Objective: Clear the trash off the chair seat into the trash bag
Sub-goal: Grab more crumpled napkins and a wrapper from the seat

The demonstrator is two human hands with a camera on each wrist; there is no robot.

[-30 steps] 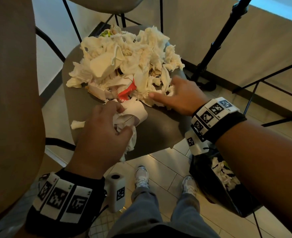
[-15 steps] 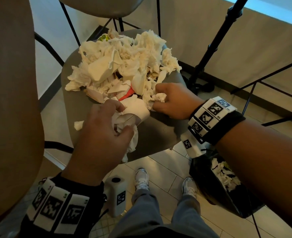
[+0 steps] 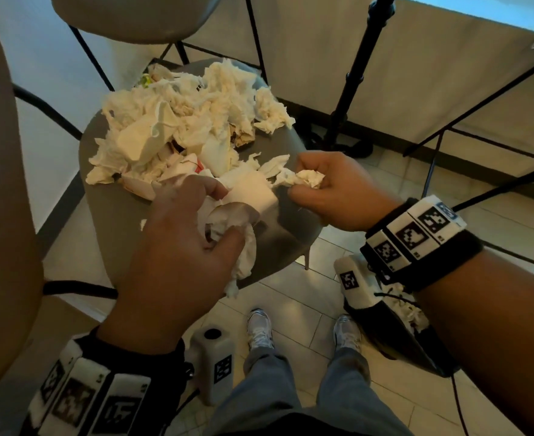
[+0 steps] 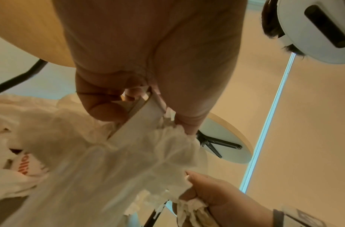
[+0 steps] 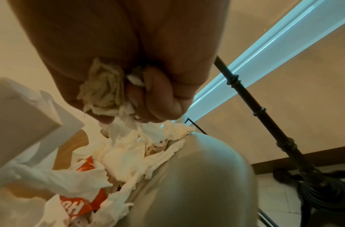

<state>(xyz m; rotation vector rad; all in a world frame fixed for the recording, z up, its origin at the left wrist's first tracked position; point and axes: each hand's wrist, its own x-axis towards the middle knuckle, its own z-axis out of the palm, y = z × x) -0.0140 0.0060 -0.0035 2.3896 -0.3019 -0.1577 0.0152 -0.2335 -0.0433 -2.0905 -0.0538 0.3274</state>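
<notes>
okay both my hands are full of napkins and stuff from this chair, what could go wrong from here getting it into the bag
1. The left hand grips a white carton bundled with loose tissue that dangles past the chair seat edge; a piece could drop to the floor.
2. The right hand holds a crumpled napkin wad with strands trailing toward the pile, so lifting may drag more off.
3. The trash bag sits low beneath the right wrist, partly hidden, so a blind drop could miss.

A black tripod stand [image 3: 350, 89] rises at the far right, its base on the pale tiled floor [image 3: 294, 297]. A second chair [image 3: 127, 20] stands at the far side. Grey trouser legs and pale sneakers [image 3: 259, 328] show at the near edge.
</notes>
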